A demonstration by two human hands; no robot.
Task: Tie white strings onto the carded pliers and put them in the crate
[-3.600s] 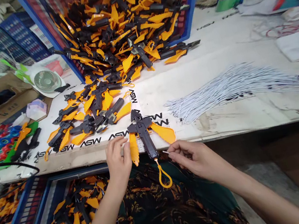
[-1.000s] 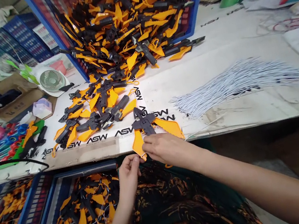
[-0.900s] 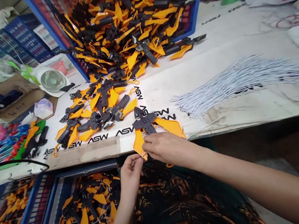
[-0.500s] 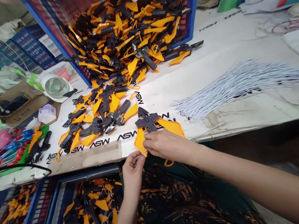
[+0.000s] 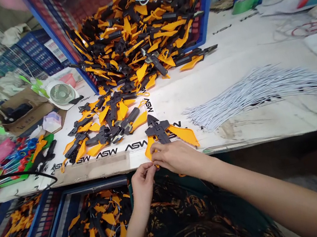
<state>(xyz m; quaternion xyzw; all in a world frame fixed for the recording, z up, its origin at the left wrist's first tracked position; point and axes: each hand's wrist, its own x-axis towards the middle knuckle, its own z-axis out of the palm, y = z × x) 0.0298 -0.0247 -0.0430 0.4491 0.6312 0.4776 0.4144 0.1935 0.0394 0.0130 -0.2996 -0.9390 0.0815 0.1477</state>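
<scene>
A black plastic toy with orange serrated wings point(image 5: 158, 132) lies at the table's front edge, its lower end hanging over. My left hand point(image 5: 142, 188) pinches the tip of its left orange wing from below. My right hand point(image 5: 178, 160) lies over the toy's lower end, with its fingertips at the same wing tip. The hands hide the toy's stem. Only a bit of orange loop point(image 5: 182, 175) shows under my right hand. Many similar toys lie loose on the white table point(image 5: 227, 57) to the left of it.
A blue crate point(image 5: 206, 8) heaped with toys stands at the back of the table. A second blue crate point(image 5: 96, 185) of toys sits low at my left, beside my lap. A bundle of white cords point(image 5: 249, 96) lies on the table to the right.
Since the earliest frame, my right hand has moved left from beside the stem onto the toy's lower end. The toy has shifted up onto the table, and the orange loop is now mostly hidden.
</scene>
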